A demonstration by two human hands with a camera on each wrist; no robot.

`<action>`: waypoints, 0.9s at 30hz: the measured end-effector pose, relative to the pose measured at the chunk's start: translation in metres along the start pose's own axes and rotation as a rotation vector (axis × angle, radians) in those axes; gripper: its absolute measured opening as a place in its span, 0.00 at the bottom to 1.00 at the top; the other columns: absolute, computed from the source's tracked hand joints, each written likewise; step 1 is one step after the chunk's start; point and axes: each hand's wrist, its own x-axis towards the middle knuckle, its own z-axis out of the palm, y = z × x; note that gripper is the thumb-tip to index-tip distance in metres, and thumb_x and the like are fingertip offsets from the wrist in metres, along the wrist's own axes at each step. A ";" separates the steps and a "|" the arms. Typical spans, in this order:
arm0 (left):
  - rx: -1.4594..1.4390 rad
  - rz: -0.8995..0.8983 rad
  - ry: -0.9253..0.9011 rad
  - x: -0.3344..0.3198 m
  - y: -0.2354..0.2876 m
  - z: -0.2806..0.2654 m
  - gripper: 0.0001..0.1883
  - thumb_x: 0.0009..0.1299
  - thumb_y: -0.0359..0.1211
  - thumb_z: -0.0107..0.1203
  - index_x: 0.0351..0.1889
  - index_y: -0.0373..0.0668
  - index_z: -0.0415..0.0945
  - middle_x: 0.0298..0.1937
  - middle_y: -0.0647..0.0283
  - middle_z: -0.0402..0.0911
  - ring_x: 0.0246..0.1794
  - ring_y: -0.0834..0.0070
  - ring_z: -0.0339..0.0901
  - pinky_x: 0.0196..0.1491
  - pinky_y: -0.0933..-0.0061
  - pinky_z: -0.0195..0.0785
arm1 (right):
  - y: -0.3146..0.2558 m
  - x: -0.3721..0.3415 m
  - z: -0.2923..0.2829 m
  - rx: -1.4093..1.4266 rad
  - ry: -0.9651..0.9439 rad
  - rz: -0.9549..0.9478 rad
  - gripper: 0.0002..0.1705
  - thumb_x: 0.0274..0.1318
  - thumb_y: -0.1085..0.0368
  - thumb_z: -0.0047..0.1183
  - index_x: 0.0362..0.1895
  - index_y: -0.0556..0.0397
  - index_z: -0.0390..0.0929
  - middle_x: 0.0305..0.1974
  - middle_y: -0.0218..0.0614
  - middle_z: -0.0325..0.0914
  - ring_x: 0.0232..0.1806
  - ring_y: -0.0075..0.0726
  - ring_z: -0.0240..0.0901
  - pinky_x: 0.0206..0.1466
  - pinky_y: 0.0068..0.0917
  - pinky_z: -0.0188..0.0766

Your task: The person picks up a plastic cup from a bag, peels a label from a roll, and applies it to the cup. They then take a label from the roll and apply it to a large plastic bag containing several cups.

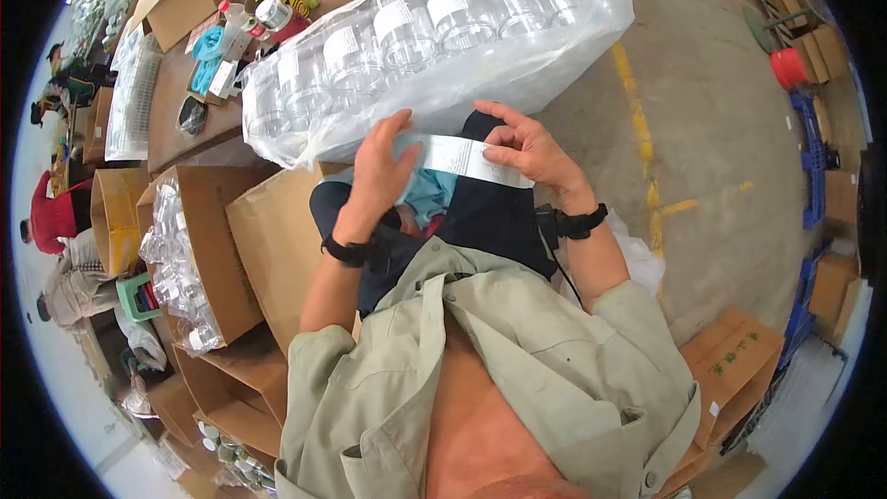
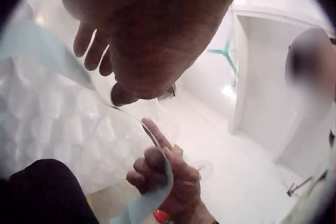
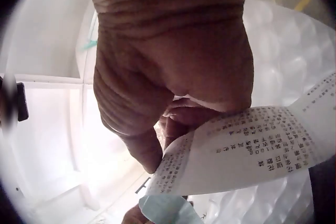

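A white strip of printed labels (image 1: pixel 450 155) stretches between the two hands above the person's lap. My right hand (image 1: pixel 534 152) holds it near its right end, thumb on the printed face. In the right wrist view, rows of small characters cover the strip (image 3: pixel 252 142). My left hand (image 1: pixel 377 171) is at the other end, fingers apart and fairly straight, thumb beside the strip. Its pale blue back (image 2: pixel 44 48) shows in the left wrist view, curving past the left thumb. Just beyond the hands lies a clear plastic bag (image 1: pixel 554 65) of transparent jars, several bearing white labels.
An open carton (image 1: pixel 208 249) of clear containers stands left, beside a cardboard flap (image 1: pixel 277 259). A brown table (image 1: pixel 166 125) holds a bottle (image 1: pixel 242 18) and blue tape (image 1: pixel 209 44). Another carton (image 1: pixel 730 360) sits at lower right. Other people (image 1: pixel 57 212) are at far left.
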 end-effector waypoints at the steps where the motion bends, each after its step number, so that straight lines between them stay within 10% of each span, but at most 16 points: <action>1: 0.175 0.112 0.078 -0.001 0.018 -0.003 0.25 0.71 0.30 0.65 0.67 0.36 0.75 0.52 0.52 0.87 0.55 0.56 0.84 0.58 0.64 0.76 | -0.005 0.000 0.001 -0.037 -0.002 0.001 0.42 0.66 0.71 0.62 0.81 0.49 0.60 0.36 0.25 0.82 0.38 0.18 0.74 0.46 0.21 0.73; 10: -0.804 -0.491 -0.346 -0.014 0.057 0.027 0.22 0.79 0.33 0.60 0.66 0.31 0.73 0.46 0.56 0.88 0.43 0.72 0.86 0.47 0.70 0.81 | -0.005 0.007 0.008 -0.006 -0.098 0.021 0.41 0.65 0.72 0.61 0.80 0.47 0.63 0.35 0.25 0.82 0.37 0.16 0.73 0.45 0.21 0.73; 27: -0.830 -0.524 -0.291 0.003 0.064 0.033 0.21 0.79 0.29 0.57 0.67 0.32 0.72 0.43 0.56 0.88 0.38 0.77 0.84 0.43 0.75 0.79 | -0.009 -0.012 -0.017 0.100 -0.022 -0.043 0.42 0.59 0.73 0.60 0.78 0.51 0.66 0.34 0.25 0.83 0.36 0.17 0.75 0.44 0.21 0.73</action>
